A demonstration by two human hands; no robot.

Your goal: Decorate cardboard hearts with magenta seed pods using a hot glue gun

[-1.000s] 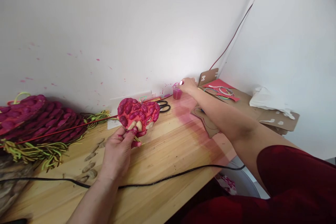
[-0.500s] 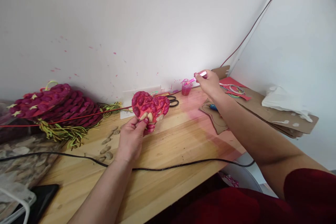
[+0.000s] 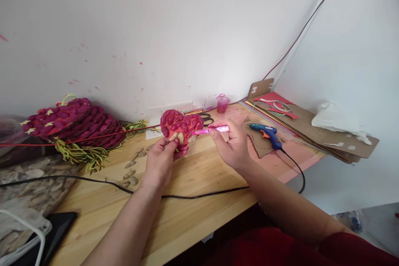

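Observation:
My left hand (image 3: 160,160) pinches the lower edge of a red heart-shaped piece (image 3: 177,121) covered in peanuts, most of them painted magenta. A few peanuts near my thumb are bare tan. In my right hand (image 3: 232,143) is a paintbrush (image 3: 215,129) with a white, pink-stained handle; its tip meets the right side of the heart. Behind, by the wall, stands a clear plastic cup (image 3: 222,104) of magenta paint. Loose peanuts (image 3: 130,173) lie on the wooden table left of the heart.
Stacked magenta peanut pieces (image 3: 77,122) with yellow-green tassels stand at the left, beside a bag of peanuts (image 3: 28,191). A blue glue gun (image 3: 266,132) and cardboard sheets (image 3: 330,133) lie right. Scissors (image 3: 205,118) sit behind the heart. A black cable (image 3: 199,195) crosses the table.
My right hand has brought the paintbrush from the paint cup leftward and down to the heart. The glue gun shows fully. My left hand keeps its hold on the heart.

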